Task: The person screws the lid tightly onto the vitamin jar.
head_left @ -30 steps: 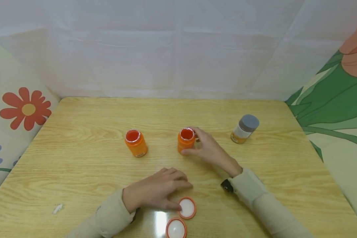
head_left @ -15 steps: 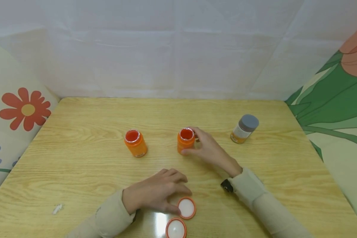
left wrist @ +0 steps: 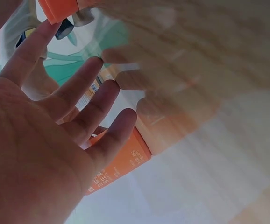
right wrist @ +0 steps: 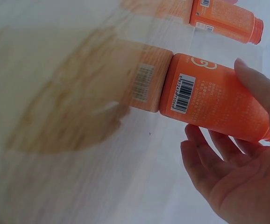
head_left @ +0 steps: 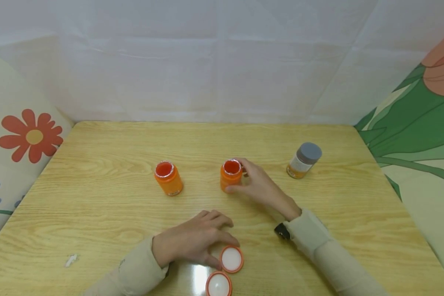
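Note:
In the head view my left hand (head_left: 197, 238) pinches the rim of a white-lined orange lid (head_left: 231, 259) between thumb and index finger; the other fingers are spread. The left wrist view shows the index fingertip against that lid's orange side (left wrist: 59, 8). My right hand (head_left: 260, 185) holds an open orange bottle (head_left: 230, 181) standing upright on the table, thumb on the near side and fingers behind. Its barcode label (right wrist: 183, 93) shows in the right wrist view. A second open orange bottle (head_left: 169, 179) stands to the left, and a second lid (head_left: 219, 284) lies inside-up near me.
A jar with a grey cap (head_left: 304, 160) stands at the right of the wooden table (head_left: 107, 164). A small white scrap or mark (head_left: 71, 260) is at the front left. A white sheet (head_left: 170, 74) hangs behind the table's back edge.
My left index finger has come down onto the lid's far rim, and the lid has shifted very slightly left. My right hand and its bottle have stayed nearly still.

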Motion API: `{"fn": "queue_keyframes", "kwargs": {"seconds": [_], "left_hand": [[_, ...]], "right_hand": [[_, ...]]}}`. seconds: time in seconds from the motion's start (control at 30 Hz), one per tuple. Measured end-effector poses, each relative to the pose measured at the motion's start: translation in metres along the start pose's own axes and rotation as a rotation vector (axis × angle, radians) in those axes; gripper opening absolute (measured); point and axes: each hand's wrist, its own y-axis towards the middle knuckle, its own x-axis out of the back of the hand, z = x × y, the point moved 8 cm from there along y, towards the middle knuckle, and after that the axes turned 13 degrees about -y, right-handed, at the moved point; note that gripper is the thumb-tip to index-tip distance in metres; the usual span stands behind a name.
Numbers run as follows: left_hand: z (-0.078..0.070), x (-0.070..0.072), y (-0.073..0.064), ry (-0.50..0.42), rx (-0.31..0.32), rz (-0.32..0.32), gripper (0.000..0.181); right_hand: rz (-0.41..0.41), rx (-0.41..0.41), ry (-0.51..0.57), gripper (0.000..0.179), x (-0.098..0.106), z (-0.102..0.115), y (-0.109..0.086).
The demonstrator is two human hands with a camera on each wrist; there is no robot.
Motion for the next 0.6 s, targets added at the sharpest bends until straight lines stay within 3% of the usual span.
{"fn": "queue_keyframes", "kwargs": {"seconds": [0.3, 0.6], "left_hand": [[-0.0023, 0.0019, 0.0008, 0.007, -0.037, -0.030, 0.044], [-0.0029, 0.0088, 0.0019, -0.078, -0.035, -0.075, 0.043]], "right_hand": [[0.013, -0.005, 0.007, 0.077, -0.0004, 0.0008, -0.0005], [0.011, 0.001, 0.028, 0.075, -0.0004, 0.0015, -0.0009]]}}
